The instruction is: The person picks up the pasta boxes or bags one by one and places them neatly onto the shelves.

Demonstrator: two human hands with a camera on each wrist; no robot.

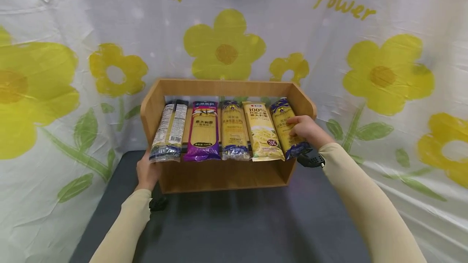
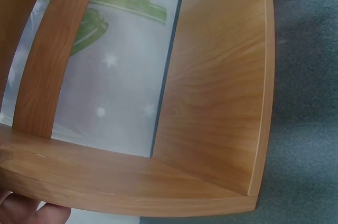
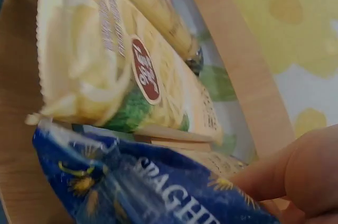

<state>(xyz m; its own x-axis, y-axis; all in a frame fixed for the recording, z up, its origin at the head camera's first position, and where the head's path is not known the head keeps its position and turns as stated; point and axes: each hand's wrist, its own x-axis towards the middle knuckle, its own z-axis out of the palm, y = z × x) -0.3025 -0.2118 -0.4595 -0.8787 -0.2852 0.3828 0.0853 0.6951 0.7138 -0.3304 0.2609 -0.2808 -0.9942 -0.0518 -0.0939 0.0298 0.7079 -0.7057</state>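
A small wooden shelf (image 1: 226, 180) stands on the table, with a row of pasta packs tilted on its upper tier. My left hand (image 1: 148, 173) grips the shelf's left side panel (image 2: 121, 182), fingers on its outer face. At the row's right end, my right hand (image 1: 308, 130) holds a blue-and-yellow spaghetti pack (image 1: 287, 127), its blue end (image 3: 153, 182) large in the right wrist view. Beside that pack lies a cream pasta pack (image 1: 262, 131). Further left are another blue-and-yellow spaghetti pack (image 1: 234, 129), a purple-ended pack (image 1: 203, 131) and a pack with its printed back up (image 1: 170, 129).
The shelf's lower tier (image 2: 216, 92) lies below the packs. A dark grey table (image 1: 234, 226) extends in front and to both sides. Behind hangs a white curtain with yellow flowers (image 1: 224, 52). Dark wrist devices (image 1: 310, 159) sit by both hands.
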